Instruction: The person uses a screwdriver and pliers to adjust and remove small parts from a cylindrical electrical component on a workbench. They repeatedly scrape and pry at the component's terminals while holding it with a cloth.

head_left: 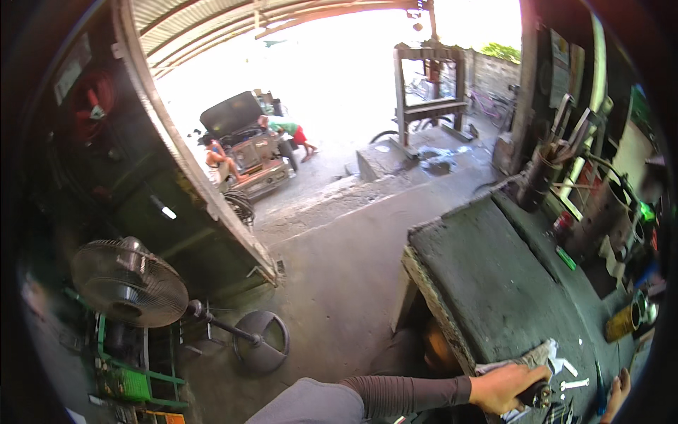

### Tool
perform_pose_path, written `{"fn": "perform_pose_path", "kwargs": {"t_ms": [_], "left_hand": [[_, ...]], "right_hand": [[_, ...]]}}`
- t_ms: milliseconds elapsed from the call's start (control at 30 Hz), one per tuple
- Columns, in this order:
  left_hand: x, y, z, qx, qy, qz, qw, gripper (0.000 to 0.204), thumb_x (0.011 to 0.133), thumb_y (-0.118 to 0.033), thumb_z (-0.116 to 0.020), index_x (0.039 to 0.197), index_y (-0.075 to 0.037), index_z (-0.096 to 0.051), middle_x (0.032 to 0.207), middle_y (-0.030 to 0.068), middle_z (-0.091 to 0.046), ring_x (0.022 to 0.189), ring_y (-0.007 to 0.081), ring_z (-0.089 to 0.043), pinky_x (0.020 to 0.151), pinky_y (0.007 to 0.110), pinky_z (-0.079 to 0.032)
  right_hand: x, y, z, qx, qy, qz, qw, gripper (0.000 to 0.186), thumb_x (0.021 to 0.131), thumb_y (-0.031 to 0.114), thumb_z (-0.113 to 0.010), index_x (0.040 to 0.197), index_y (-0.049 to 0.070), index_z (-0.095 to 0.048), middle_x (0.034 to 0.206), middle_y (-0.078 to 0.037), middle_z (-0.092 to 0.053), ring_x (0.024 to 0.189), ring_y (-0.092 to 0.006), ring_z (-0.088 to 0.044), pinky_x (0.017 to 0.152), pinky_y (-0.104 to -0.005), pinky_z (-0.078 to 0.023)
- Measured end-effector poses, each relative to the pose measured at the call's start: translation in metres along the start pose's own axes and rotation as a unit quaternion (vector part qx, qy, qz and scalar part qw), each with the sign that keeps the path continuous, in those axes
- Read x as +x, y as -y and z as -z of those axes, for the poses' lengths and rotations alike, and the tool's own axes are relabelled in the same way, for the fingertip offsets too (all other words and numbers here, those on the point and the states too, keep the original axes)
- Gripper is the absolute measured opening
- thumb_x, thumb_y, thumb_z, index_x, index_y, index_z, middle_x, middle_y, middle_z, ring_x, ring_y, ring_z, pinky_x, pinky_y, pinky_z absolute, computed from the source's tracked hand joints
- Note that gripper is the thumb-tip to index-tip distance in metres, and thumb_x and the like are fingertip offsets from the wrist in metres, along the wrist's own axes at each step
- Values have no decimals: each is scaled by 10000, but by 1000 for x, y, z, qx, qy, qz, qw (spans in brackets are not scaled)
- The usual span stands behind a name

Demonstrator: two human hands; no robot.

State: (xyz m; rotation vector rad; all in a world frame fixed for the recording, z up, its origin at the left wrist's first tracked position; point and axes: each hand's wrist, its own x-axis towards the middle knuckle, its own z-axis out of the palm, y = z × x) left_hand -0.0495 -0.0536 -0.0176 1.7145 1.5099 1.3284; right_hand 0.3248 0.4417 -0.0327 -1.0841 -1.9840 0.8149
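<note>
In a dark sleeve, my left hand [505, 387] reaches across the near end of the worn workbench [487, 272]. Its fingers are closed round a dark metal part [542, 394] with a round end. Under and beyond that hand lies a crumpled pale rag [538, 355]. A silvery bolt [574, 384] rests just right of the metal part. My right hand [619, 394] shows only in part at the lower right, its fingers drawn together. A slim blue piece [602, 401] is beside it; what this hand grips, if anything, is hidden.
A tall can of tools [540, 173], a green-handled tool [566, 258] and a yellowish cylinder [621, 324] stand or lie along the bench's right side. Left are a standing fan [131, 283] and green metal frame [145, 387]. Outside, two people are at an open-hooded vehicle [254, 157].
</note>
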Motion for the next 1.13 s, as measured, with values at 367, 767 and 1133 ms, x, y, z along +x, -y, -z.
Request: {"fn": "perform_pose_path", "kwargs": {"t_ms": [367,767,1133], "left_hand": [[3,-5,14,-92,-60,39,993,673,830,4,-914,1406,-43,-569,1188,164,-790,1117,264,-783,989,375,-592],[5,-8,-6,79,-160,-25,984,646,771,-8,-922,1331,-25,-601,1338,176,-702,1230,304,-697,1075,403,-535],[5,-9,0,40,-134,16,990,667,763,-81,-943,1332,-17,-603,1281,190,-649,1139,344,-663,1033,426,-546]], "right_hand": [[-125,171,-53,-233,-172,47,956,218,851,129,-863,1034,62,-766,1018,-134,-730,945,-318,-712,855,-436,-557],[-243,259,-95,-93,-65,61,992,300,906,76,-817,1204,49,-796,1230,-89,-741,996,-244,-712,822,-365,-574],[-208,276,-122,166,-25,47,985,206,1005,79,-786,1183,-25,-780,1076,-35,-733,831,-76,-671,710,-245,-532]]}}
